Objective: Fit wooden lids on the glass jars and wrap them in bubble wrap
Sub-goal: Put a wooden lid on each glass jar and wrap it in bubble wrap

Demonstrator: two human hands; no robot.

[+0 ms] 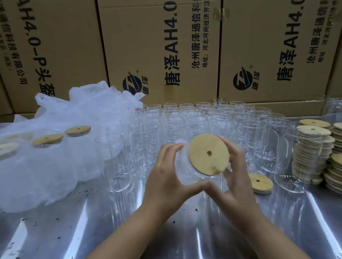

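L hand (166, 178) grips tilted jar (183, 171) — R hand (237, 177) holds wooden lid (208, 155) on.

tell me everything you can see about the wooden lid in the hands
The wooden lid is a flat round disc of pale, light-brown wood with a small round hole near its centre and a rough patch at its lower edge. It is tilted, its face turned toward the camera, and sits at the mouth of a clear glass jar. The right hand grips its right and lower rim. The left hand holds the jar, with fingertips near the lid's upper left edge.
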